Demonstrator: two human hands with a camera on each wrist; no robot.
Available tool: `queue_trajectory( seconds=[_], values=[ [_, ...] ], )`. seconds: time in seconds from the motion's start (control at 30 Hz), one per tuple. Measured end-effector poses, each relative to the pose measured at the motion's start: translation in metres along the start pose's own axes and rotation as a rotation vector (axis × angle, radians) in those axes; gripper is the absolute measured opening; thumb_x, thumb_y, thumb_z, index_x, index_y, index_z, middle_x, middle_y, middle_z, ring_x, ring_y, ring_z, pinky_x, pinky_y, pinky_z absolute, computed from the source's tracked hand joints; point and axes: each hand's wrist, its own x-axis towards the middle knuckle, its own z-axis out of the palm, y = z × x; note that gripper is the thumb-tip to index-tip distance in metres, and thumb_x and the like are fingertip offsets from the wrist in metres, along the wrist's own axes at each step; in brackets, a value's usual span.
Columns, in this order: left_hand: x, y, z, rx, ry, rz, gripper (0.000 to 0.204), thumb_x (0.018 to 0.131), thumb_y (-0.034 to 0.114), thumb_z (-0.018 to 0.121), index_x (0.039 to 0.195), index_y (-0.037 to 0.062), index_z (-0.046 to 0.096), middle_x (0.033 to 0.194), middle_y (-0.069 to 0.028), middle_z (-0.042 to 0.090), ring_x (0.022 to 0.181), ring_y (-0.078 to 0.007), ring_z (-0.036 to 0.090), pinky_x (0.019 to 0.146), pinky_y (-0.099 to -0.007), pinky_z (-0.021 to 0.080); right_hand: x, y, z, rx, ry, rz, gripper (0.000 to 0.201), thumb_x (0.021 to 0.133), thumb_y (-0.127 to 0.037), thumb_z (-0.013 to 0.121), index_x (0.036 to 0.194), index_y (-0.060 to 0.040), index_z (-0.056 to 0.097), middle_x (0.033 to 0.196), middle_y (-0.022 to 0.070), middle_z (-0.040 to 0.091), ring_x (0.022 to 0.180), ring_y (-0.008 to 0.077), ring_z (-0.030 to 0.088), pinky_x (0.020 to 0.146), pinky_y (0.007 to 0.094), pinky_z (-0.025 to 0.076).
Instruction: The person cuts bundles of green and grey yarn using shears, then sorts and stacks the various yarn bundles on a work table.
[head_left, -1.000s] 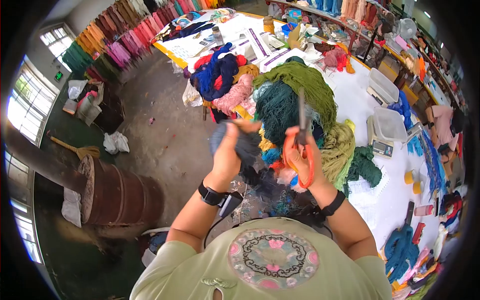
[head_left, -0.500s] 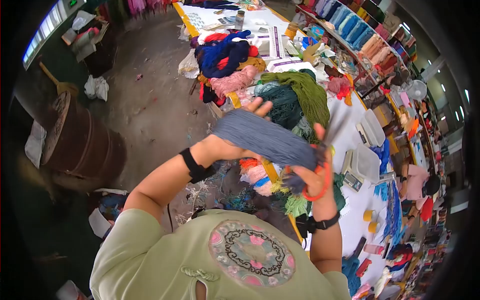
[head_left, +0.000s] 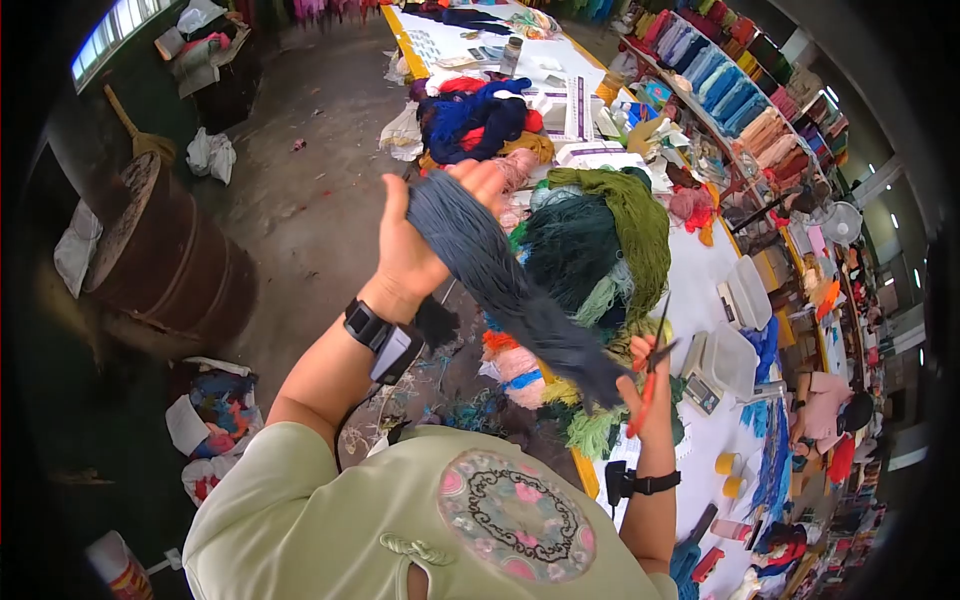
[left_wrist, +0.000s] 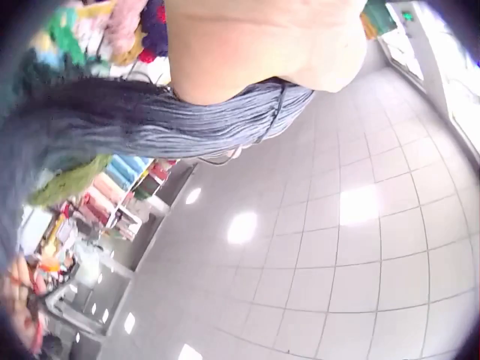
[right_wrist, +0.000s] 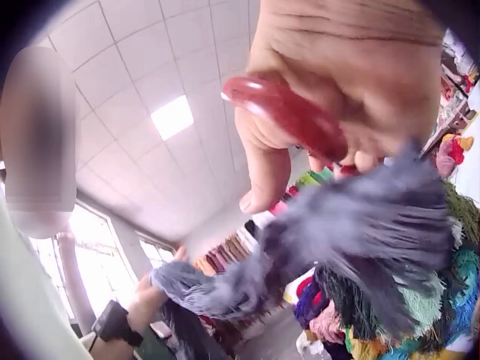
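A slate-grey yarn skein [head_left: 490, 260] runs slantwise from my left hand [head_left: 405, 250] down to my right hand [head_left: 658, 412]. My left palm faces up, thumb apart and fingers extended, with the skein's upper end lying across it. In the left wrist view a dark tie [left_wrist: 279, 101] circles the skein near that end. My right hand grips red-handled scissors [head_left: 648, 390], their blades pointing up and away from me. The right wrist view shows a red handle loop [right_wrist: 289, 112] around the hand and the skein's loose, frayed-looking end [right_wrist: 367, 232] just below the fingers, blurred.
A heap of dark teal and olive yarn [head_left: 570, 240] lies on the white table [head_left: 700, 250] beyond the hands. Scales with clear plastic tubs [head_left: 728, 355] stand on the right. A rusty drum [head_left: 180, 260] stands on the floor at left. Another person [head_left: 825, 400] is at far right.
The skein, bunched at my left hand, got stretched between both hands. The left hand then turned palm up and rose; the right moved lower with the scissors. The head view swung right.
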Motion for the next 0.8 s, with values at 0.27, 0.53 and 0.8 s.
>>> queue_trajectory(
  seconds=[0.27, 0.53, 0.8],
  values=[
    [-0.019, -0.046, 0.023, 0.124, 0.039, -0.315, 0.091, 0.093, 0.074, 0.027, 0.139, -0.0031, 0.043, 0.131, -0.0192, 0.058, 0.110, -0.0283, 0.062, 0.096, -0.0411, 0.049, 0.020, -0.100, 0.059, 0.319, -0.343, 0.133, 0.058, 0.090, -0.045, 0.070, 0.128, -0.0023, 0.058, 0.075, -0.0045, 0.052, 0.062, 0.0024, 0.047, 0.051, 0.0182, 0.036],
    [-0.036, -0.039, 0.019, 0.891, -0.250, -0.087, 0.101, 0.088, 0.082, 0.021, 0.144, 0.0004, 0.043, 0.106, -0.0084, 0.064, 0.069, -0.0084, 0.045, 0.067, -0.0254, 0.042, 0.031, -0.110, 0.077, 0.282, -0.443, 0.039, 0.057, 0.090, -0.046, 0.069, 0.125, -0.0025, 0.060, 0.074, -0.0052, 0.050, 0.058, 0.0026, 0.046, 0.051, 0.0181, 0.036],
    [-0.031, -0.042, 0.039, 0.295, 0.003, -0.254, 0.102, 0.086, 0.082, 0.025, 0.147, 0.0006, 0.036, 0.129, -0.0159, 0.059, 0.103, -0.0212, 0.061, 0.090, -0.0357, 0.051, 0.028, -0.101, 0.076, 0.258, -0.472, 0.041, 0.051, 0.092, -0.044, 0.067, 0.123, -0.0051, 0.062, 0.075, -0.0054, 0.053, 0.058, 0.0023, 0.048, 0.051, 0.0183, 0.038]
  ],
)
